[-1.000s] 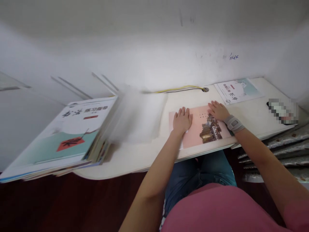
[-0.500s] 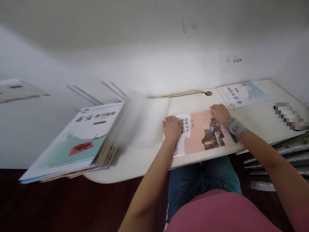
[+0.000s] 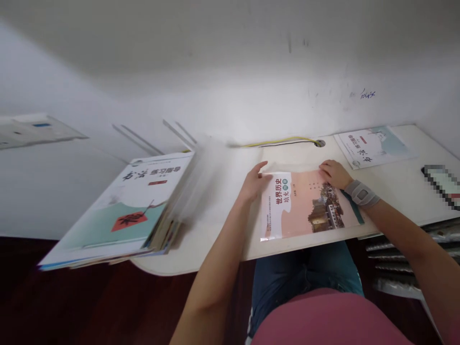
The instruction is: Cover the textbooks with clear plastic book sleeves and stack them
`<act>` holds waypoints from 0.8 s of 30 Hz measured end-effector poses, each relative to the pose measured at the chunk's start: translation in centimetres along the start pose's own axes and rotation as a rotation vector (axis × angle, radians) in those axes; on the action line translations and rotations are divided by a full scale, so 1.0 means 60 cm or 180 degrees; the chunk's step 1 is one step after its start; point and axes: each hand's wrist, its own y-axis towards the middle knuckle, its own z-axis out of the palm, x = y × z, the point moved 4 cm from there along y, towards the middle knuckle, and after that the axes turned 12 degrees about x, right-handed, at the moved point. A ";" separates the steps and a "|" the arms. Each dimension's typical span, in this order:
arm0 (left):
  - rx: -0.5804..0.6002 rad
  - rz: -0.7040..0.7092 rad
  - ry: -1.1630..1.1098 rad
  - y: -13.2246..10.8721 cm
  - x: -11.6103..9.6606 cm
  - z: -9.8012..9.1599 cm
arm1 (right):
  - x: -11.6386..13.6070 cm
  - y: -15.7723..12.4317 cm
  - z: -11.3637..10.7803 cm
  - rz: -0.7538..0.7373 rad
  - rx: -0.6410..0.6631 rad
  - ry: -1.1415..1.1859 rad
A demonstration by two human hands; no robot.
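Several books (image 3: 118, 206) are lying stacked at the left end of the white table (image 3: 196, 249), the top one showing a green-and-white cover with a red diamond. Just right of the stack, a pile of translucent sheets (image 3: 212, 187) is spreading toward the far edge; they are lying apart from the booklet, so they are counting as unused, by my judgement.

Nearer the middle, the left hand (image 3: 256, 182) is opening wide, thumb apart from the fingers, at the far left corner of the pink booklet (image 3: 302, 206); it is gripping nothing. The booklet is lying flat near the front edge, cover up. A strip of clear film (image 3: 283, 167) is seemingly showing past its far edge, so the work here is looking partway along, with that side not finished. Whether the film is enclosing the booklet, I cannot tell.

The right hand (image 3: 334, 173) is resting with bent fingers on the booklet's far right part; whether it is pinching anything, I cannot tell. Farther right, another book (image 3: 375, 146) is lying flat, with a phone (image 3: 443, 187) nearer.
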 end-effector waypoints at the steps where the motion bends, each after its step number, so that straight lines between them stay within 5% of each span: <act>1: 0.0095 0.0051 -0.0075 0.001 -0.003 -0.003 | -0.002 -0.001 -0.001 -0.0019 -0.0013 0.0026; 8: 0.0443 0.0315 -0.0435 -0.010 -0.023 -0.020 | -0.009 -0.015 -0.036 -0.0154 -0.0055 0.0329; 14: 0.0134 0.0145 -0.0217 -0.031 -0.024 -0.024 | -0.020 -0.043 -0.100 -0.0197 0.0218 0.0761; 19: -0.0145 0.0171 0.0112 -0.041 -0.023 -0.028 | -0.050 -0.072 -0.130 0.0196 0.0133 0.1351; 24: -0.0411 -0.0344 0.1528 -0.012 -0.013 -0.027 | -0.074 -0.052 -0.094 0.1195 0.0241 0.1139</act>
